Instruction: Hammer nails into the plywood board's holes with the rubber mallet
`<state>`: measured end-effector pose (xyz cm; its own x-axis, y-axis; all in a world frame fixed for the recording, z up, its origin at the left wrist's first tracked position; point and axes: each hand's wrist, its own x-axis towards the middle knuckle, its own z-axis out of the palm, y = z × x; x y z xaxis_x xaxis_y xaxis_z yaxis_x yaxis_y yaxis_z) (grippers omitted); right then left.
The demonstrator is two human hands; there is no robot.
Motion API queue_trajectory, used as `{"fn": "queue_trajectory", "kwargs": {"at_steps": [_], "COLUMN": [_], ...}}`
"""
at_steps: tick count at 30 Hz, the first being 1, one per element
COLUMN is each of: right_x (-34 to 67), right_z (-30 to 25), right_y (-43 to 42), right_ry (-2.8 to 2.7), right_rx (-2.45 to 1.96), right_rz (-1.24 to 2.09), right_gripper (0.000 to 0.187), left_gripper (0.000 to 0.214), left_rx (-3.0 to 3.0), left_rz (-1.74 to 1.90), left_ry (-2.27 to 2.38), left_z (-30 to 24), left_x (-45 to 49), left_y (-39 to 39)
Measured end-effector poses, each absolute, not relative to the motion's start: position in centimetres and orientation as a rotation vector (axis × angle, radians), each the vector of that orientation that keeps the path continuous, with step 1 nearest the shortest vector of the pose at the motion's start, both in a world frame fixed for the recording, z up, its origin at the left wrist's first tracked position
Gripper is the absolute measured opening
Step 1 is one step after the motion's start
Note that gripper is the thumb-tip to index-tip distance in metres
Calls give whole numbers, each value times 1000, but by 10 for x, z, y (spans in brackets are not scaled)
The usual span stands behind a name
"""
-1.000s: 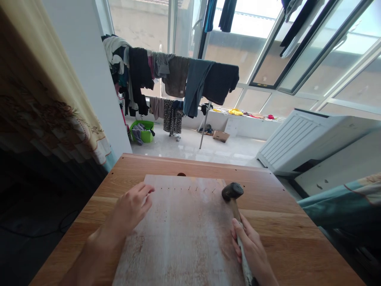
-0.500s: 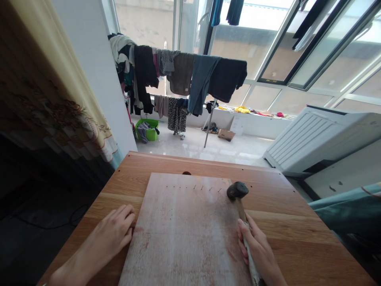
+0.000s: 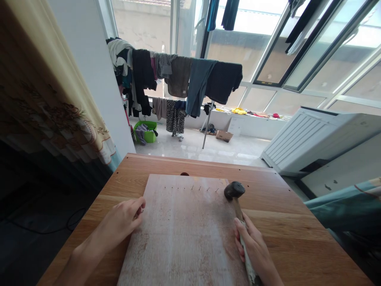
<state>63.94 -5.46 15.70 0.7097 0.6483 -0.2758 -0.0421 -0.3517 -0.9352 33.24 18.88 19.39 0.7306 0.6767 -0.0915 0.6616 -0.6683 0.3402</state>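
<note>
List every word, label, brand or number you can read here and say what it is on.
None can be read.
The hammer, the wooden board and the table show no print.
The far white sheet and the cardboard box beside it are too small to tell.

2 hands: left hand (image 3: pixel 120 222), right hand (image 3: pixel 253 250). 1 hammer (image 3: pixel 235 192), in the right hand. 1 board (image 3: pixel 184 238) between the hands. 1 desk (image 3: pixel 297 230) under them. Nails (image 3: pixel 199 188) ahead of the hands: 4 standing, plus tiny dots toward the left hand's side, too small to count.
</note>
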Motion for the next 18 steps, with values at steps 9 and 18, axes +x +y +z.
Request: {"fn": "queue_trajectory", "kwargs": {"at_steps": [9, 18], "right_x": [638, 639], "right_z": [157, 155], "right_y": [-53, -54], "right_ry": [-459, -472], "right_rx": [-1779, -1789], "right_rz": [767, 770], "right_gripper": [57, 57], "left_gripper": [30, 31], "left_rx": [2647, 2606], "left_rz": [120, 235], "left_ry": [1042, 1083], "left_z": [193, 191], "left_x": [355, 332], "left_y": [202, 203]}}
